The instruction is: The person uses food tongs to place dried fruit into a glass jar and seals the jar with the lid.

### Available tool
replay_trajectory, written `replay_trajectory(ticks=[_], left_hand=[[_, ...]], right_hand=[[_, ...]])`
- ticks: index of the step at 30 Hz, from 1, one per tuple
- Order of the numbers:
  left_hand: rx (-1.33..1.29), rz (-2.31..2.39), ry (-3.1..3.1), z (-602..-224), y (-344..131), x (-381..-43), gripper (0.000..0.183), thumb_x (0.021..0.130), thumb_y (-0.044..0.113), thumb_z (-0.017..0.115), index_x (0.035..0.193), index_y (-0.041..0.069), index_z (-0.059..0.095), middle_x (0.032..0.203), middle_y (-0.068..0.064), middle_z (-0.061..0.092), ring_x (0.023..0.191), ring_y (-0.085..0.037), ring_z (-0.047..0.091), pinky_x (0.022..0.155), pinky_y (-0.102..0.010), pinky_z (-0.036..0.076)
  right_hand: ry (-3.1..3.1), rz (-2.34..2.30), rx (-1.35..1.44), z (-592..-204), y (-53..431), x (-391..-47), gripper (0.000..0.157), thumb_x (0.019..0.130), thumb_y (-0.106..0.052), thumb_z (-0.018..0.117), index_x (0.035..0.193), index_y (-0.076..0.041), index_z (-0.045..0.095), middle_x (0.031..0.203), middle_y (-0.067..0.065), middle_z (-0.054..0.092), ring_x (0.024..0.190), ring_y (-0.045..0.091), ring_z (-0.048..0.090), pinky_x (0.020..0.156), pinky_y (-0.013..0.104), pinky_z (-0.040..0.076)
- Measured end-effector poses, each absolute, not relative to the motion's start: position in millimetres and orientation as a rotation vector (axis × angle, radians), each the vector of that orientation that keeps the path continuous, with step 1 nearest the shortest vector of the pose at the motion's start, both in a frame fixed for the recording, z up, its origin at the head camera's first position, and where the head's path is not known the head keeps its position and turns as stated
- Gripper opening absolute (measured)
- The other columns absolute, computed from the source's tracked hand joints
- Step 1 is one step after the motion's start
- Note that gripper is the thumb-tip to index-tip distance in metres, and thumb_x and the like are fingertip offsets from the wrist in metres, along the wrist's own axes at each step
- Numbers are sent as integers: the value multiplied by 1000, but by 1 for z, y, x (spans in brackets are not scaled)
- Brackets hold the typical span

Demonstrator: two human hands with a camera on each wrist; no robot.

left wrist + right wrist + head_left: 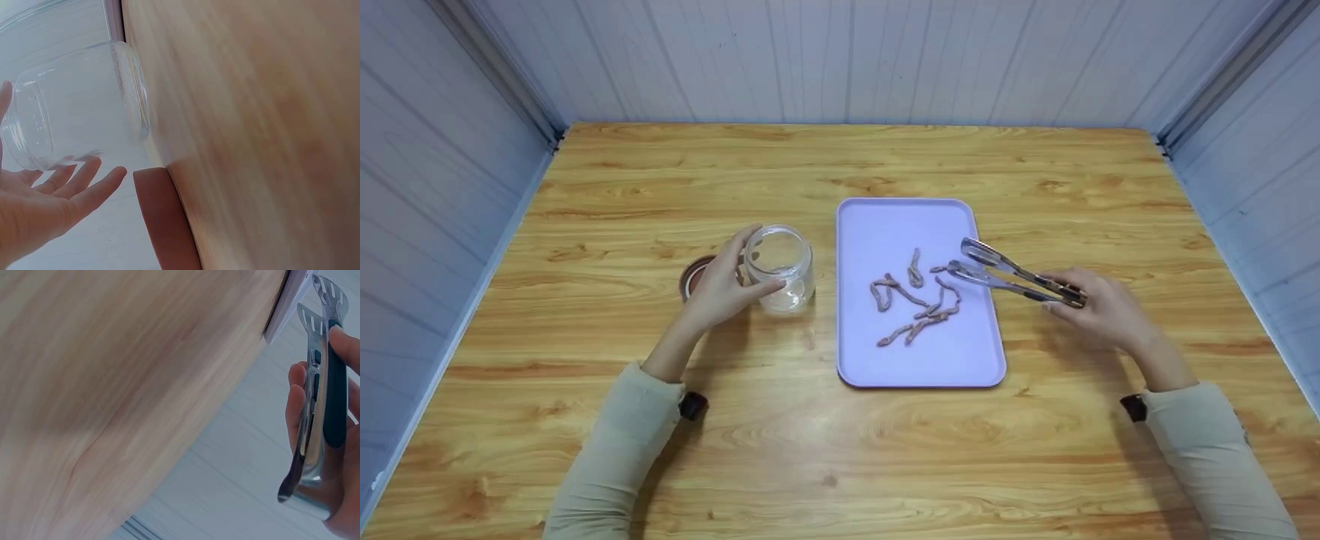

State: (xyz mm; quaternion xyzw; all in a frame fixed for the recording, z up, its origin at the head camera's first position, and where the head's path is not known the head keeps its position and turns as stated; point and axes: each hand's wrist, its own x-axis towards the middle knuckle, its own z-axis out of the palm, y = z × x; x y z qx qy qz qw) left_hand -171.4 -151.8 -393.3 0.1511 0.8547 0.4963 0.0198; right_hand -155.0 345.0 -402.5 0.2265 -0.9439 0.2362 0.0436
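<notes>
A clear, uncapped glass jar [787, 289] stands upright on the table, left of the tray. My left hand [725, 289] holds it near the rim, thumb on the near side and fingers round the far side; the left wrist view shows those fingers [84, 183] along the glass. My right hand [1099, 311] grips metal tongs [997, 270] with dark handle grips [336, 394]. Their two tips are apart over the right part of a lilac tray [915, 371]. Several thin, brownish, twisted strips [934, 319] lie on the tray. One small piece [939, 268] sits beside the lower tip.
A brown round lid [688, 281] lies on the table behind my left hand, partly hidden by it. The wood-patterned table [840, 457] carries everything. Pale panelled walls [810, 60] enclose its back and both sides.
</notes>
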Motion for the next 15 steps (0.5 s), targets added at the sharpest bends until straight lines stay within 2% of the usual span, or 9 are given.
replay_trajectory(ticks=[4, 6, 10, 15], left_hand=[[482, 1565, 2637, -384, -149, -167, 79, 76, 22, 71, 136, 1, 25, 133, -22, 30, 116, -42, 33, 89, -50, 34], [474, 1566, 2639, -384, -149, -166, 79, 76, 22, 71, 136, 1, 26, 133, -20, 31, 117, -38, 33, 91, -48, 33], [458, 1542, 2658, -399, -154, -175, 82, 73, 32, 72, 137, 8, 26, 134, -14, 31, 117, -34, 34, 91, -44, 34], [454, 1543, 2659, -403, -155, -176, 84, 71, 39, 71, 138, 13, 27, 133, -13, 32, 115, -38, 36, 86, -46, 37]], right_hand=[[-2880, 708, 699, -405, 345, -157, 40, 75, -10, 70, 113, -5, 58, 91, 9, 59, 74, 24, 54, 62, 40, 41], [-2873, 697, 706, -405, 345, -157, 40, 75, -10, 70, 113, -5, 59, 90, 9, 59, 73, 23, 53, 61, 39, 40], [-2854, 686, 722, -406, 344, -157, 39, 74, -10, 71, 111, -5, 60, 90, 9, 60, 73, 22, 53, 61, 38, 40], [-2847, 681, 726, -405, 344, -158, 36, 75, -9, 70, 109, -4, 60, 92, 11, 61, 76, 26, 56, 62, 42, 42]])
